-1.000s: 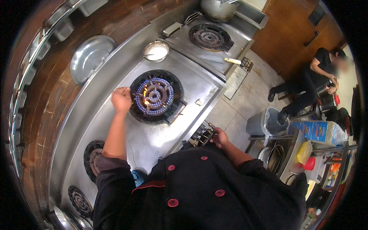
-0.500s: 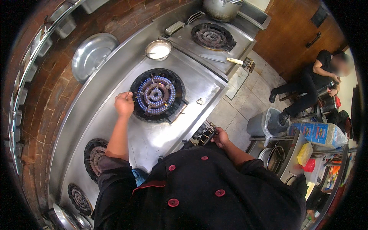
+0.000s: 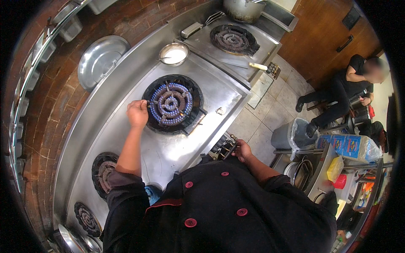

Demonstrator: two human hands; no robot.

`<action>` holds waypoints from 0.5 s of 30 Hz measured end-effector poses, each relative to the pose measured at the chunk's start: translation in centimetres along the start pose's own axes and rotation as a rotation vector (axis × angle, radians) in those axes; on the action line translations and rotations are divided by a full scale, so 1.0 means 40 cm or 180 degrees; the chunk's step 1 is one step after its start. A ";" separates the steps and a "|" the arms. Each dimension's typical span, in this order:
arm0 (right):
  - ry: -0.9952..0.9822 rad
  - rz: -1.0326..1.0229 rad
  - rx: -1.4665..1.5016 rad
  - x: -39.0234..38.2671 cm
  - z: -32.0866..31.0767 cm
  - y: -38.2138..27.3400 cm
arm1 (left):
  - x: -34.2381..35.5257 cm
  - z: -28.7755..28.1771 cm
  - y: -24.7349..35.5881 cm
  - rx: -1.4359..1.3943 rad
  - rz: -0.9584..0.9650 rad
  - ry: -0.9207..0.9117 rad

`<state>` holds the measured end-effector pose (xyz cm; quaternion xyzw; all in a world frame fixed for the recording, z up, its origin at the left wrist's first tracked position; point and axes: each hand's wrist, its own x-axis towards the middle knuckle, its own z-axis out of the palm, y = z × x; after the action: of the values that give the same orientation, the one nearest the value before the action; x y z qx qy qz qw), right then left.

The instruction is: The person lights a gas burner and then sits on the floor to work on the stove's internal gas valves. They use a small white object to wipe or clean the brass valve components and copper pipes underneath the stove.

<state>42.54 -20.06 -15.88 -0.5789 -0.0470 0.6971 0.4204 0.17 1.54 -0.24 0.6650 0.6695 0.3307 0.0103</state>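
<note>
A gas burner (image 3: 171, 104) burns with rings of mostly blue flame on the steel stove top (image 3: 154, 152). My left hand (image 3: 137, 113) is at the burner's left edge, fingers closed on something I cannot make out. My right hand (image 3: 242, 149) grips a black valve handle among the gas valves (image 3: 222, 146) on the stove's front. Behind the lit burner sits a metal bowl (image 3: 173, 54) of white contents with a utensil in it. A knife (image 3: 258, 66) with a pale handle lies on the neighbouring stove section, beside an unlit burner (image 3: 234, 40).
A large pot (image 3: 242, 9) stands at the back; a metal lid (image 3: 102, 62) leans by the brick wall (image 3: 40, 139). To the right, a seated person (image 3: 350, 88) is near a grey bin (image 3: 291, 135), wrapped packages (image 3: 350, 147) and a shelf with pans (image 3: 303, 173).
My left hand has shifted slightly right toward the burner. The yellow flickers in the flame have shrunk, leaving it mostly blue. The seated person has raised an arm toward their head.
</note>
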 end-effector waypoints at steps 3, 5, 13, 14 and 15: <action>0.0034 0.0013 0.0019 0.003 -0.002 0.001 | 0.002 0.001 -0.002 -0.0041 -0.0024 -0.0009; 0.0048 0.0035 0.0006 -0.005 0.008 -0.004 | 0.000 -0.001 -0.006 -0.0058 -0.0015 -0.0012; -0.0018 0.0021 0.0045 0.000 0.000 -0.003 | 0.018 0.002 0.028 -0.0111 0.0278 -0.0197; -0.0066 0.0014 0.0073 0.003 -0.005 -0.001 | 0.024 0.008 0.037 -0.0099 0.0445 -0.0295; -0.0069 -0.0006 0.0055 0.004 -0.005 -0.001 | 0.030 0.013 0.043 -0.0079 0.0608 -0.0385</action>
<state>42.73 -20.03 -16.06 -0.5676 -0.0461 0.7033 0.4255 1.79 2.65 0.65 0.7444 0.5971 0.2978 0.0274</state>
